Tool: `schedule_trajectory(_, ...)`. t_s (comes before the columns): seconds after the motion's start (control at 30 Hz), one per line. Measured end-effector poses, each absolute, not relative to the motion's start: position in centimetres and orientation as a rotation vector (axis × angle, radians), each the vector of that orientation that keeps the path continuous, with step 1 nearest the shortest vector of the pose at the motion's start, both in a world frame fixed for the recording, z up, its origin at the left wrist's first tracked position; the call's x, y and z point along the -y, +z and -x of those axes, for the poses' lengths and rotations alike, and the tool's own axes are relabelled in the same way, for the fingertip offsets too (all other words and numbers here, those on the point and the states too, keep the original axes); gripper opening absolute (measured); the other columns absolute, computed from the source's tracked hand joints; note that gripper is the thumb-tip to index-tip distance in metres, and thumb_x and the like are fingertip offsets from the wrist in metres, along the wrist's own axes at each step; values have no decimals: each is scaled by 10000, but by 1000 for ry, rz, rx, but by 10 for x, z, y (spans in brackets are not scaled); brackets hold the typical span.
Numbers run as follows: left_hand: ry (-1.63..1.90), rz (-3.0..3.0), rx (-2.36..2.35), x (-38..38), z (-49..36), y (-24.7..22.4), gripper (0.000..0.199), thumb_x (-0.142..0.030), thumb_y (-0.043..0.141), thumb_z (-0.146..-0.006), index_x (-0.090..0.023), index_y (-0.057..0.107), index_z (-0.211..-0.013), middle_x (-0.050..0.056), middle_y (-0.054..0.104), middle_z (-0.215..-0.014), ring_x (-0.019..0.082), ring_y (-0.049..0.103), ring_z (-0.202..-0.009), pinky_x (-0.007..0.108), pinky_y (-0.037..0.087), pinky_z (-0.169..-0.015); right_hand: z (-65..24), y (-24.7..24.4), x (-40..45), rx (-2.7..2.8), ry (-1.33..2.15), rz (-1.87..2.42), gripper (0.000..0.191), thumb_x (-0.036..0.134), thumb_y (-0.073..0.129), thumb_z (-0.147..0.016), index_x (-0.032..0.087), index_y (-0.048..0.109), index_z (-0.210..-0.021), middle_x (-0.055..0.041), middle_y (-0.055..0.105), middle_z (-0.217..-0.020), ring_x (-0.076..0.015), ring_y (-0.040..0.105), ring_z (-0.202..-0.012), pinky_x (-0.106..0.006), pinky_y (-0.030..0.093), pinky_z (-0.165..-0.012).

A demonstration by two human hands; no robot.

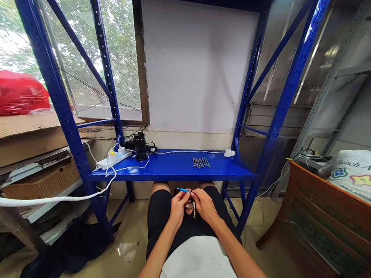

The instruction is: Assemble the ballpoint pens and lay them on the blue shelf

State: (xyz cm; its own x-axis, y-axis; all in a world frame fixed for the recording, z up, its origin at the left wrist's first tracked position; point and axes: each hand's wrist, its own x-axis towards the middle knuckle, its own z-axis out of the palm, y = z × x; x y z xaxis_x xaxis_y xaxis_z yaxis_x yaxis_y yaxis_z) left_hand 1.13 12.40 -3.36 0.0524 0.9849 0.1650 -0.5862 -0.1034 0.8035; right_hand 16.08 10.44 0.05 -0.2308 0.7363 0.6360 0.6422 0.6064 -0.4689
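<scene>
The blue shelf's front edge (171,177) stands between my left hand (179,202), right hand (203,202) and its top. Above it I have a free lane between the black bottle (140,147) and pen row (201,162). Leftward, the power strip (111,159) and white cable (132,167) obstruct me.

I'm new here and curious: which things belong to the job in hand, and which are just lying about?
Likely the job: blue pen, held in left hand and right hand; row of pens.
Likely lying about: cardboard box, wooden chair, white bag.
</scene>
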Motion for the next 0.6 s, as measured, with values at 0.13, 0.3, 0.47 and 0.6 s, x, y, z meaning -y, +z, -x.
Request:
schedule_trajectory(0.13,1463,-901,-609,-124,-12,-34,439,-446,944,-756,-172,844,-1084,113,800,-1079,207,734,-911,272,548,-793,-160,-4,-106,1927,187,1097,266,317,404,-1127,247,639,-1025,-57,694,-949,-222,661,-878,-335,511,-794)
schedule_trajectory(0.3,1451,-900,-580,-125,-14,-35,432,-444,929,-775,-176,839,-1102,109,797,-1056,201,732,-880,281,554,-792,-162,-5,-104,1867,294,1117,140,351,507,-1088,249,598,-1059,-28,713,-933,-205,685,-805,-308,506,-737)
schedule_trajectory(0.47,1460,-905,-597,-125,-16,-35,411,-431,925,-778,-167,842,-1081,113,793,-1069,188,721,-866,265,555,-771,-164,1,-100,1895,242,1122,273,339,403,-1131,253,647,-1044,-47,715,-960,-209,679,-854,-314,500,-772)
schedule_trajectory(0.6,1428,-897,-586,-125,-17,-33,447,-451,925,-771,-166,836,-1104,108,795,-1025,185,716,-802,277,554,-731,-165,0,-100,1851,283,1078,190,356,482,-1104,248,637,-1081,-53,728,-989,-214,697,-870,-320,531,-796)
